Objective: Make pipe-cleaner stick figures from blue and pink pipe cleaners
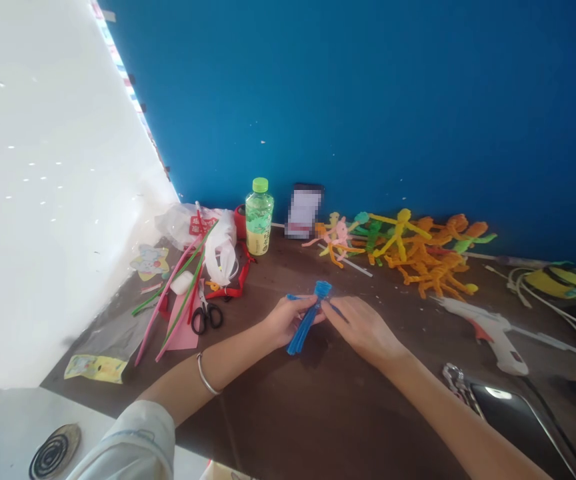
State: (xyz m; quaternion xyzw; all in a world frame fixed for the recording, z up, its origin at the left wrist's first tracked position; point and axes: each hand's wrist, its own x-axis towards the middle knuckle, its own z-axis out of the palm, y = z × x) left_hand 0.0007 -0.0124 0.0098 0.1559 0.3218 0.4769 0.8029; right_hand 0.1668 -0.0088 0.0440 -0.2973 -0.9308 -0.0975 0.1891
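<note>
Left hand [287, 322], right hand [361, 328] — close together, palms down.

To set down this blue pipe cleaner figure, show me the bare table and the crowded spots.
Bare table lies between the right hand, the glue gun and the orange figures. Crowded: around the scissors and bottle.

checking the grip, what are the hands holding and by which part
The left hand and right hand hold a blue pipe-cleaner figure just below its looped head, the left around the body, the right at the side strand.
</note>
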